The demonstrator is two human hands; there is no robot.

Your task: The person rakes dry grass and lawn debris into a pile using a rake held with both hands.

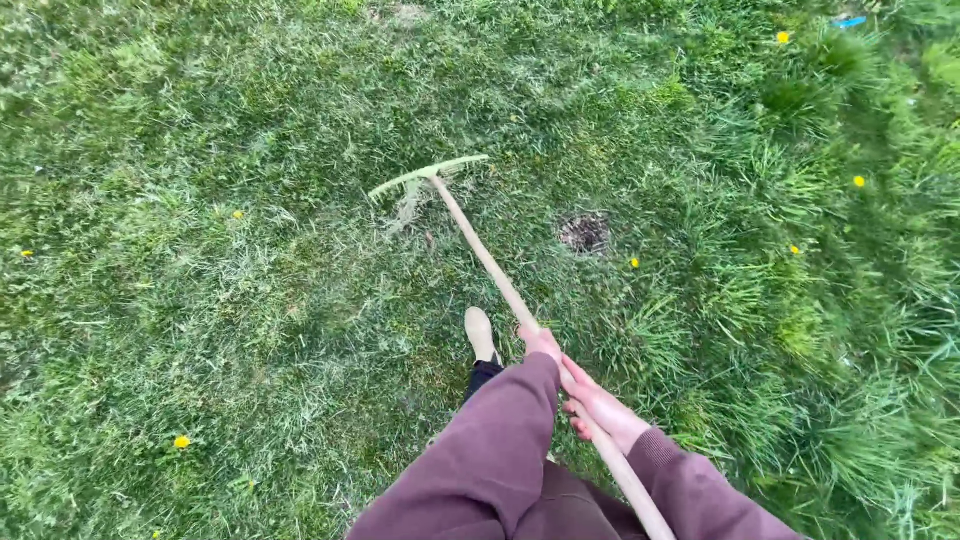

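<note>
While both hands, left hand and right hand, fingers clamped on rake, small clump gathered at head; lawn mostly unraked.

Place: a lawn or garden, outdoors.
Ground: grass all over, shorter on the left, taller tufts on the right.
Flowers: small yellow blooms, probably dandelions.
Tool: a wooden rake laid on the turf.
Bare spot: dark patch.
</note>
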